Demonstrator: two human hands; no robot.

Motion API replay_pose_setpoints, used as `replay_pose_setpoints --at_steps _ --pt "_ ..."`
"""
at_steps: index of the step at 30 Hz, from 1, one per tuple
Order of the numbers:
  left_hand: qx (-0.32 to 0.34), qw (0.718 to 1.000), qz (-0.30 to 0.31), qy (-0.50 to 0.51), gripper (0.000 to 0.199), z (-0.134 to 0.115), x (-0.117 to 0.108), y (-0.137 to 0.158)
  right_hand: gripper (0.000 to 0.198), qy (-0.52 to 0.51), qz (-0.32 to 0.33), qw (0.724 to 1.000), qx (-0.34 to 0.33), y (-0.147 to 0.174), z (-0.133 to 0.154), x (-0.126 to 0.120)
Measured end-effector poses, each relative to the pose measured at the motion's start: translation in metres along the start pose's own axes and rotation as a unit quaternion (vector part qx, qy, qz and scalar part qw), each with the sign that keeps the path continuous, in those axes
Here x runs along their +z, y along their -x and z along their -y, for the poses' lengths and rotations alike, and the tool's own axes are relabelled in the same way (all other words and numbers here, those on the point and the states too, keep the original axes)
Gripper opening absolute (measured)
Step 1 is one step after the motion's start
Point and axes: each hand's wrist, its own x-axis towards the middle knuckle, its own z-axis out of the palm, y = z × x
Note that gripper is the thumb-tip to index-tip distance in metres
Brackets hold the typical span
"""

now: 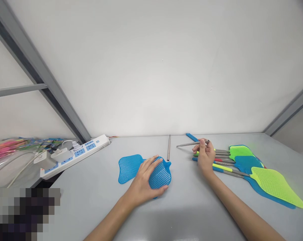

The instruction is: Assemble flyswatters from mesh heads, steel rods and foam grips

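Note:
My left hand [144,184] is laid over a blue fly swatter head [161,174], gripping it with the fingers across its far side and the thumb at its near edge. A second blue fly swatter head [128,168] lies flat just left of those fingers. Pinched in my right hand [205,157] is a thin metal rod [188,144], raised over the table and pointing left. Another metal rod [169,147] rests on the table between my hands. Beyond my right hand lies a blue handle [191,137], partly hidden.
Several fly swatters with green and blue heads [277,184] are piled at the right, their handles reaching under my right hand. A white power strip [78,153] with plugs lies at the left, beside clear bags of colourful items [13,154]. A wall [161,67] rises behind the table.

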Motion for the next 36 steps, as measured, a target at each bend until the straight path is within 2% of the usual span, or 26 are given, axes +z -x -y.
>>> replay_pose_setpoints --at_steps 8,17,23,29,36 --pt "0.006 1.000 -0.003 -0.003 0.070 -0.001 -0.001 0.000 0.031 -0.052 -0.027 0.996 0.060 -0.007 -0.011 -0.004" --pt "0.007 1.000 0.000 -0.003 0.070 -0.001 -0.001 0.000 0.035 -0.075 -0.007 0.990 0.118 -0.011 -0.023 -0.005" --pt "0.010 1.000 -0.001 -0.004 0.069 -0.001 -0.001 0.000 0.033 -0.132 -0.007 0.978 0.162 -0.014 -0.024 -0.007" --pt "0.005 1.000 0.002 -0.008 0.068 0.000 -0.001 0.001 0.030 -0.189 0.043 0.959 0.205 -0.016 -0.021 -0.007" --pt "0.000 1.000 0.005 -0.010 0.068 0.000 -0.001 0.000 0.031 -0.181 0.142 0.937 0.265 -0.009 -0.015 -0.004"
